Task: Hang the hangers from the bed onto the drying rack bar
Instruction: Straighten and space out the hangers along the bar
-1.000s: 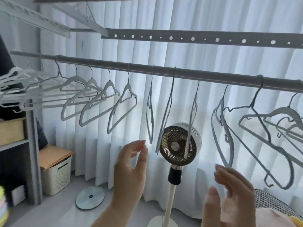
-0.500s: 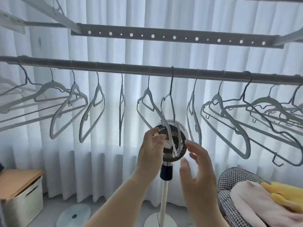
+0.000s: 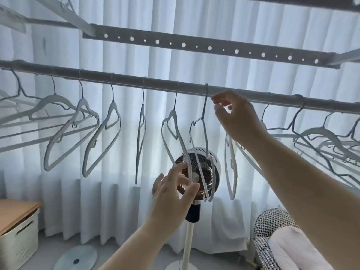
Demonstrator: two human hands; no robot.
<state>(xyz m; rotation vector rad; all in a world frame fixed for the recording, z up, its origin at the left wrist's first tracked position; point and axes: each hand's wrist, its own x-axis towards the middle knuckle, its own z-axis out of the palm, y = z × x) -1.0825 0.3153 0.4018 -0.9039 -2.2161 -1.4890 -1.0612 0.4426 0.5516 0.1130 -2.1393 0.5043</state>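
About a dozen hangers (image 3: 113,108) hang on one round bar (image 3: 155,82). The bunches at both ends overlap too much for an exact count. There are two hands, the left hand (image 3: 175,193) and the right hand (image 3: 235,115), one pedestal fan (image 3: 192,211), one lidded storage bin (image 3: 17,242) and one floor disc (image 3: 76,259).

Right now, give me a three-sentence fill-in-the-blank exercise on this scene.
The hangers hook over a long grey ____.
The right hand is raised ____ than the left hand.
Behind the left hand stands a ____ on a white pole.
Missing: bar; higher; fan.
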